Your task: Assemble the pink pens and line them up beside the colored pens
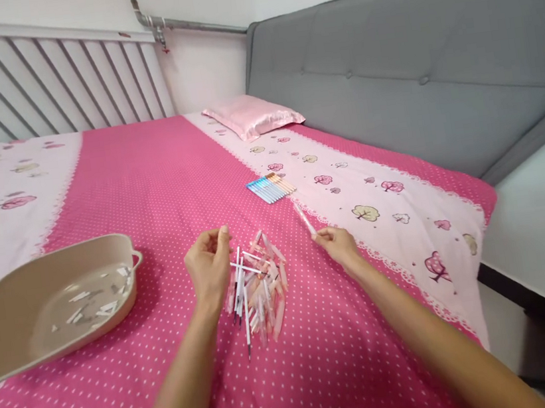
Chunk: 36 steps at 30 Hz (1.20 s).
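Observation:
My right hand [337,244] pinches the lower end of a slim pale pink pen [304,218], which points up and to the left above the bedspread. My left hand [208,259] is closed at the upper left of a loose pile, its fingers curled in against the thumb; whatever they hold, if anything, is hidden. The pile mixes pink pen parts [276,284] with white pen refills [246,321], some with dark tips. Farther back, a neat row of pens [270,188] lies side by side, blue at one end and brown to peach at the other.
At left stands a beige plastic basin [35,275] with small white and grey pieces on its bottom. A pink satin pillow [253,116] rests by the grey padded headboard [383,49]. The dotted pink bedspread [143,174] reaches a white radiator [50,79].

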### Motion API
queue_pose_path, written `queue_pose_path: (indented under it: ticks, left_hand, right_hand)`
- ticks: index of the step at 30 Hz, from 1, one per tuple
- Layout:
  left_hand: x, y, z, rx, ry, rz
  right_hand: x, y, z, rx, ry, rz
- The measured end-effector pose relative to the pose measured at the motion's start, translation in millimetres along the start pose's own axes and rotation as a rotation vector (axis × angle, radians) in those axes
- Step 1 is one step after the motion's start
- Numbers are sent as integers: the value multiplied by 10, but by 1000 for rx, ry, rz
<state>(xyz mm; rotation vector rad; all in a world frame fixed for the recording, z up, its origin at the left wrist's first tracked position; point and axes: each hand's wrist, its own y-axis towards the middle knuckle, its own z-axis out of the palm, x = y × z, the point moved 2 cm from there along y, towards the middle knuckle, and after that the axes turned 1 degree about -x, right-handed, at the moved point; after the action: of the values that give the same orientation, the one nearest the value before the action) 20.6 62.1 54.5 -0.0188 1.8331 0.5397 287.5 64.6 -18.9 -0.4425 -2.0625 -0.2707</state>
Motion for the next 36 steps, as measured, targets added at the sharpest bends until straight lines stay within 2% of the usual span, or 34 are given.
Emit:
queue_pose_path:
  ticks: [4, 7, 9, 13, 17, 22, 30, 36]
  left_hand:
    - [440, 48, -2, -143, 131, -2]
    - [691, 13, -38, -169, 111, -59]
    - [756, -14, -60, -167, 61, -115]
    - [731, -83, -46, -141, -14, -202]
    - [689, -135, -2, -144, -36, -209]
    - [717, -119, -5, -175, -74, -217]
    - [746, -96, -23, -169, -136, -232]
    - [766, -94, -19, -164, -165, -268]
  right_hand:
    - [-84, 254, 110, -97, -73, -39]
    - [-118, 418, 280, -151, -94, -105]
    - [-146, 490, 391, -193, -105, -151]
    - [-206, 531, 513, -266, -165, -232]
    - [-220, 512, 518, -267, -238, -300]
    - [-201, 495, 513, -269, -279, -334]
    - [-105, 500, 563, -278, -321, -377]
    - [-120, 489, 572, -288, -327, -385]
